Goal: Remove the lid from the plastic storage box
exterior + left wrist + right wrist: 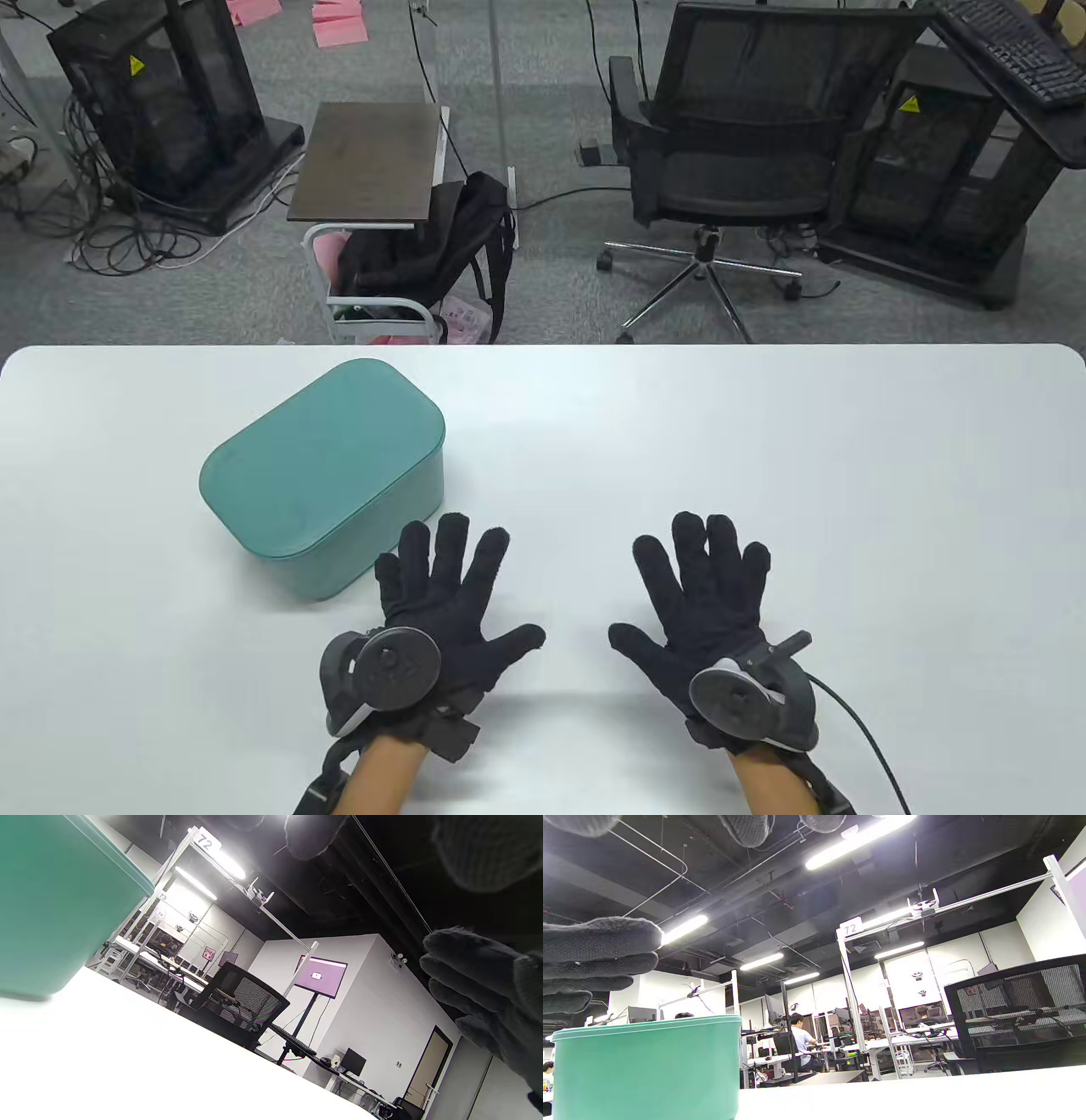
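From above, the teal storage box [327, 475], lid [318, 454] seated, stood left of centre on the white surface [764, 441]. The left hand [445, 607] and right hand [708, 598] lay flat, fingers splayed, each grip empty, apparently poised to begin. Left wrist view: the box [55, 904] loomed close. Right wrist view: the box [647, 1069] stood beyond.

A white table [764, 441] is carrying the scene. A teal storage box [327, 480] (lid on) is sitting just beyond the left hand [445, 607].
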